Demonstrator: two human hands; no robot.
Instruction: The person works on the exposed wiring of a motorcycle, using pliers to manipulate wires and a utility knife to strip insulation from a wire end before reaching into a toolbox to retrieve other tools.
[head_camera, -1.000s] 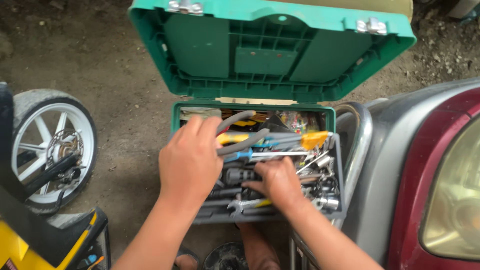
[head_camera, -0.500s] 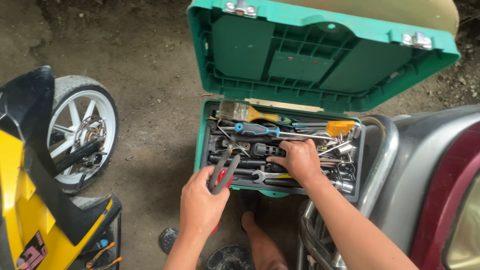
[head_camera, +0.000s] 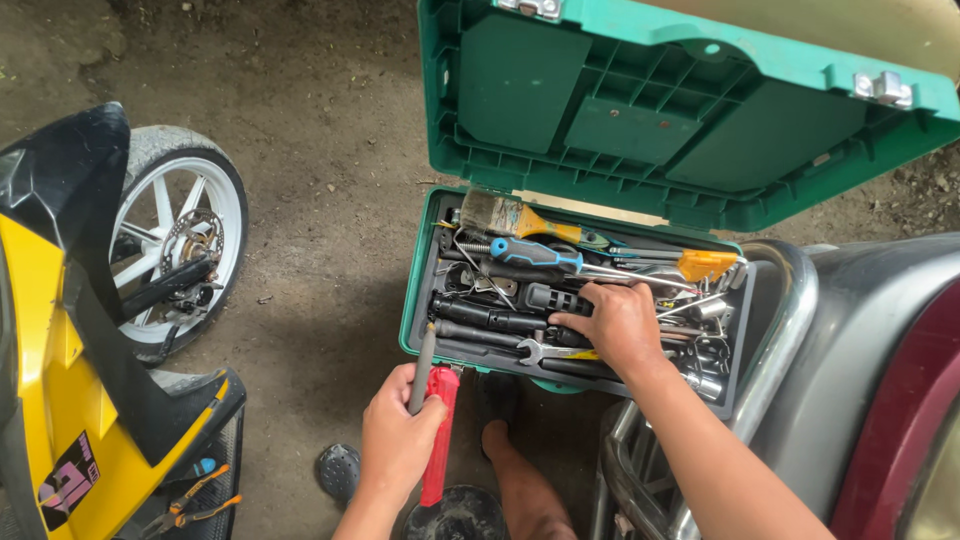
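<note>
- The left hand, low in the frame just left of centre, is closed around a pair of red-handled pliers. The grey jaws point up toward the near edge of the box, and the red grips run down past the palm.
- Those pliers are already out of the green toolbox. They are held just in front of its near-left corner, with the tip close to the rim.
- The right hand, at the centre of the frame, lies palm-down among the tools inside the box. Its fingers are curled onto the dark tools there. I cannot tell whether they clamp any 1 piece, since the hand hides what is under it.
- Left in the box: a blue-handled screwdriver near the far wall, a paintbrush at the upper-left corner of the tray, an orange-handled tool to the right, and a combination wrench along the near side, just left of the right hand.
- The lid stands fully open across the top of the frame.
- Judged from this, 1 tool has been picked out and the sorting through the rest is not finished. The box is open and full.
- A yellow motorcycle with a white front wheel fills the left edge. Another pair of pliers lies on the ground at lower left. A maroon vehicle body fills the lower right.
</note>
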